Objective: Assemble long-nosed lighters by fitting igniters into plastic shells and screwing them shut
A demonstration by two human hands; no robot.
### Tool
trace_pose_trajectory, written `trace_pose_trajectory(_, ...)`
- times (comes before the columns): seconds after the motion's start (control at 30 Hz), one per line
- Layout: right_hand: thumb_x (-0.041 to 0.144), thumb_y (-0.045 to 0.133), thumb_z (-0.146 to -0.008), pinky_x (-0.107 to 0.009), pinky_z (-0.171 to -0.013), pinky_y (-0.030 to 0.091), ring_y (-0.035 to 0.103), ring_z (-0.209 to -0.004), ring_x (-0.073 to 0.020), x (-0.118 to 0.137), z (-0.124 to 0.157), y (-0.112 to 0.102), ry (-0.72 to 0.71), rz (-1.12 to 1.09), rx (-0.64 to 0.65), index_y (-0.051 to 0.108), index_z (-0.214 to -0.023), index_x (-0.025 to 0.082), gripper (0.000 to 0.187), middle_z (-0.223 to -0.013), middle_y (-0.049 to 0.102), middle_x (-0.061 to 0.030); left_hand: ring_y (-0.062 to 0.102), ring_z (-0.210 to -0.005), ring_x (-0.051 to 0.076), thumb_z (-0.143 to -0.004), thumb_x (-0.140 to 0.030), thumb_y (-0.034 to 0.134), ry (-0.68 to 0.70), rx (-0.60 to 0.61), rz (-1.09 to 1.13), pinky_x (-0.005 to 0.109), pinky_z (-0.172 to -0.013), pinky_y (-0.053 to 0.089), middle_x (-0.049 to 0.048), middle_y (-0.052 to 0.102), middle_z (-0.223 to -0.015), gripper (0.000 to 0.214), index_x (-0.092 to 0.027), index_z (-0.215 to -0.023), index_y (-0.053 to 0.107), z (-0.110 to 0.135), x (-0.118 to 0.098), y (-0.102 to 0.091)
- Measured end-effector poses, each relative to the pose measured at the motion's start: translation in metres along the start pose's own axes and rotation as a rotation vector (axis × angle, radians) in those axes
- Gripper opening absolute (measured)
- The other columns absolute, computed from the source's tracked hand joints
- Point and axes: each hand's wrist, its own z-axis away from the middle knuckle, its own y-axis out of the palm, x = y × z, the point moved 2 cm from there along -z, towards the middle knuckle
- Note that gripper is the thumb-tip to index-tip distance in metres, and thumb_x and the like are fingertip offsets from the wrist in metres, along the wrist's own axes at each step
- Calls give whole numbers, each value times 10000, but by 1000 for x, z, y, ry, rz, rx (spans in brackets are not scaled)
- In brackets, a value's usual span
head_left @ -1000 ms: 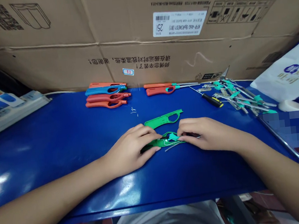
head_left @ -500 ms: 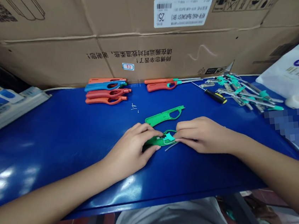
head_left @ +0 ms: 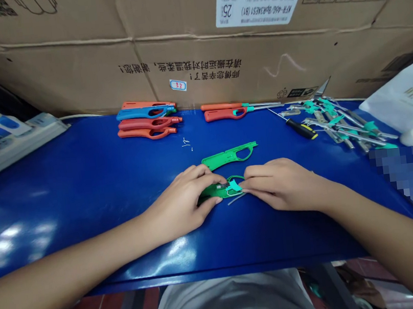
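Note:
My left hand [head_left: 185,198] is closed around the rear of an opened green lighter shell half [head_left: 210,191], its thumb and forefinger gripping the sides. Inside the shell sit a small dark part, a teal trigger [head_left: 235,186] and a thin white wire. My right hand [head_left: 278,185] pinches the shell's front end beside the trigger; its fingertips cover that end. A thin greyish tube [head_left: 236,198] pokes out below those fingertips. Just beyond the hands lies the other green shell half [head_left: 225,157], hollow side up, with its trigger loop to the right.
Several orange, red and blue lighter shells [head_left: 147,122] lie at the back left. Two lighters with metal rods [head_left: 224,114], a black-yellow screwdriver [head_left: 301,128] and a heap of teal-and-metal lighter inserts [head_left: 339,121] are farther right. A power strip [head_left: 17,142] stands left; a cardboard box [head_left: 90,68] walls the back.
The view has shifted slightly. Both hands keep almost the same grip on the green shell, and the trigger stays in place.

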Motion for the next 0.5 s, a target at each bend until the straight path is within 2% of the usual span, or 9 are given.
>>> trace_pose_trajectory(0.17, 195, 439, -1029, -284, -587, 363, 538, -660, -134, 2, 0, -2, 34, -27, 28, 711, -1027, 178, 273, -921, 678, -51, 570, -1094, 257, -969, -197, 608, 3, -3, -7, 461, -994, 491, 78, 617, -1150, 264, -205, -1231, 639, 0, -1, 0)
trace_pose_trajectory(0.5, 247, 442, -1044, -254, -623, 417, 586, -717, -130, 0, 1, -1, 106, -171, 3, 692, -975, 185, 266, -919, 649, -56, 566, -1051, 257, -986, -221, 583, 48, -16, -84, 432, -941, 502, 82, 608, -1115, 292, -211, -1274, 627, 1, -4, 0)
